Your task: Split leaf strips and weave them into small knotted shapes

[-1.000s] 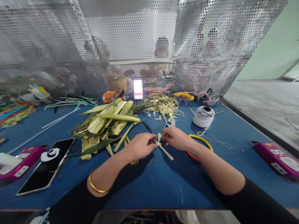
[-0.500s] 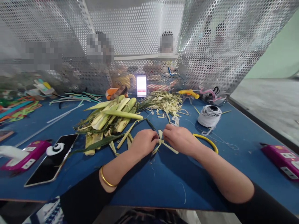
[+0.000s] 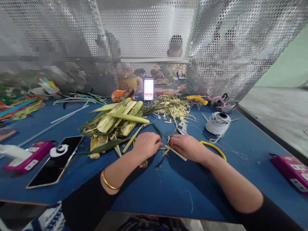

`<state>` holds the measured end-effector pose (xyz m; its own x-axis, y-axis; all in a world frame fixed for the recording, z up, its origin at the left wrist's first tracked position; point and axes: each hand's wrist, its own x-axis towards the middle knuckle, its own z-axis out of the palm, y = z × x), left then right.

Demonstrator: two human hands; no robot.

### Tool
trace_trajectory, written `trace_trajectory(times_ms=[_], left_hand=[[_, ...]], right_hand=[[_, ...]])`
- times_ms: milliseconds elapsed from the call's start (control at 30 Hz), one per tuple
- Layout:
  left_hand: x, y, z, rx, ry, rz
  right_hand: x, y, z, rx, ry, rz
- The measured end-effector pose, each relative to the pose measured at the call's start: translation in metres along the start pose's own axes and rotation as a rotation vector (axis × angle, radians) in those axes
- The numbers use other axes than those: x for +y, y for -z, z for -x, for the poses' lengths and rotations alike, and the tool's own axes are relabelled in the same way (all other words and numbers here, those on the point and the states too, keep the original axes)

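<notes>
Pale green husk strips (image 3: 166, 148), crossed in a small star shape, are held just above the blue table (image 3: 144, 199). My left hand (image 3: 147, 145) pinches a strip end on their left side. On the other side, the fingers of my right hand (image 3: 186, 146) are closed on the strips near the crossing. One strip sticks out below my right hand. Just left of my left hand lies a heap of green corn husks (image 3: 113, 120). A spool of white string (image 3: 218, 123) stands beyond my right hand.
Shredded husk (image 3: 172, 107) lies at the back, with a yellow glue gun (image 3: 197, 98) beside it. A black phone (image 3: 56, 163) and a magenta power strip (image 3: 30, 155) are at left. Another magenta strip (image 3: 292, 170) lies at right. People show behind the perforated screen (image 3: 144, 35).
The husk strips have turned and shifted slightly between my hands, and my left hand has moved a little left. The whole view has shifted slightly.
</notes>
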<state>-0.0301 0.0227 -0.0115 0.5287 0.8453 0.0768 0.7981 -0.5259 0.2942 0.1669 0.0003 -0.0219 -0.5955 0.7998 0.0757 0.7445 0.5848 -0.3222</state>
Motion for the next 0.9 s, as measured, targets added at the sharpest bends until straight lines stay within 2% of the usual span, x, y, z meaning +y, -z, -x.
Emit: trace_trajectory(times_ms=[100, 200, 333, 467, 667, 900], left_hand=[[-0.003, 0.002, -0.003, -0.008, 0.027, 0.096], [-0.004, -0.005, -0.007, -0.025, 0.074, 0.34], [-0.001, -0.017, -0.01, -0.076, 0.295, 0.737], [0.006, -0.017, -0.009, -0.151, 0.425, 0.979], [0.008, -0.013, -0.006, -0.222, 0.412, 1.123], [0.002, -0.02, -0.007, -0.299, 0.387, 1.178]], right_hand=[[-0.002, 0.001, -0.001, 0.003, -0.013, -0.021], [-0.004, 0.001, -0.001, 0.005, 0.001, -0.027], [-0.007, 0.0, -0.001, 0.01, 0.025, -0.003], [-0.008, -0.001, -0.001, 0.021, 0.052, 0.008], [-0.009, 0.002, -0.001, 0.031, 0.118, 0.026], [-0.012, 0.005, 0.001, 0.019, 0.103, -0.052]])
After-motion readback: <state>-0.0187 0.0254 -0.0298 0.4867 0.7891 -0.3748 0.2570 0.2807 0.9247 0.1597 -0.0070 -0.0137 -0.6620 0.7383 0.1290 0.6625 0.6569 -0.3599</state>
